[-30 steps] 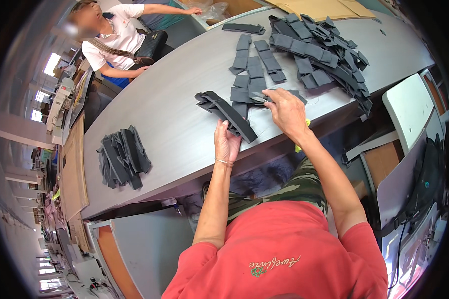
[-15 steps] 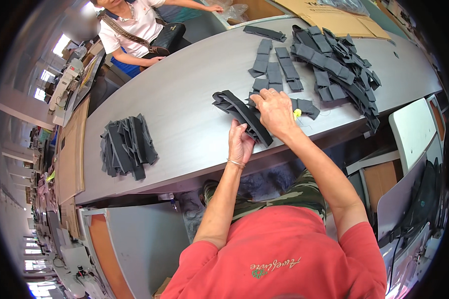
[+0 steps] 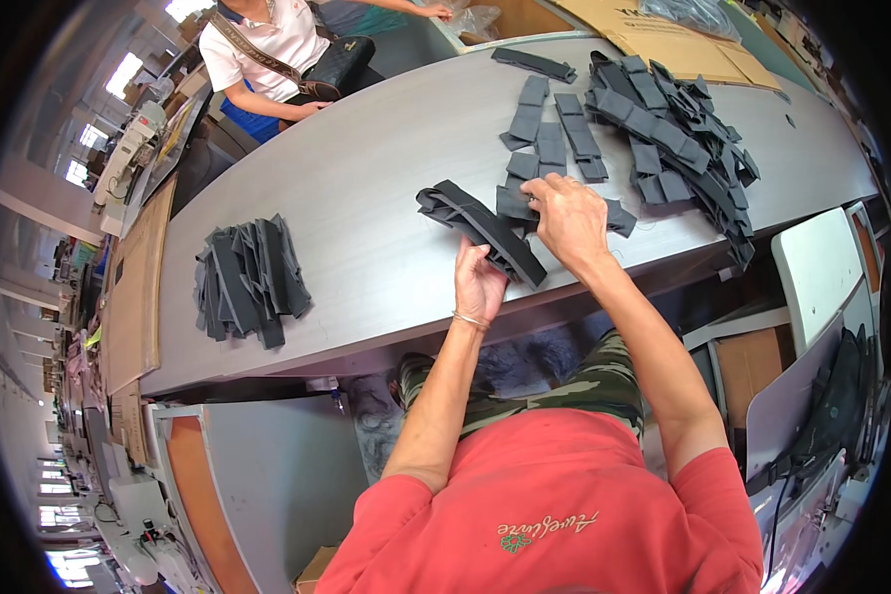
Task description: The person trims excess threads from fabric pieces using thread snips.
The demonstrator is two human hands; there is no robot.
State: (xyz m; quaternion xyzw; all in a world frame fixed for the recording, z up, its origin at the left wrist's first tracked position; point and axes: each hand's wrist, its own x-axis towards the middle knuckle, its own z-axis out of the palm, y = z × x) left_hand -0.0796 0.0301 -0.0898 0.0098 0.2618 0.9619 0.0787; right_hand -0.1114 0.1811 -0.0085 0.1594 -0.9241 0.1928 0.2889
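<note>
My left hand (image 3: 478,284) grips a bundle of dark grey folded fabric strips (image 3: 485,230), held tilted above the table's near edge. Just right of that bundle, my right hand (image 3: 572,222) has its fingers bent and pinched together over grey fabric pieces (image 3: 515,203). Whatever sits between its fingertips is too small or hidden to name. Beyond the right hand, short chains of joined grey fabric pieces (image 3: 579,137) lie on the table. A tangled heap of the same chains (image 3: 653,124) is farther right.
A stack of dark grey strips (image 3: 249,282) lies on the left of the grey table (image 3: 366,158). Across the table stands a person (image 3: 267,54) with a shoulder bag. Flattened cardboard (image 3: 673,45) lies at the far right; a white chair back (image 3: 817,272) is nearby.
My right hand has drawn slightly right, away from the bundle in my left hand. A small yellow thing under the right hand no longer shows. The left hand keeps its hold.
</note>
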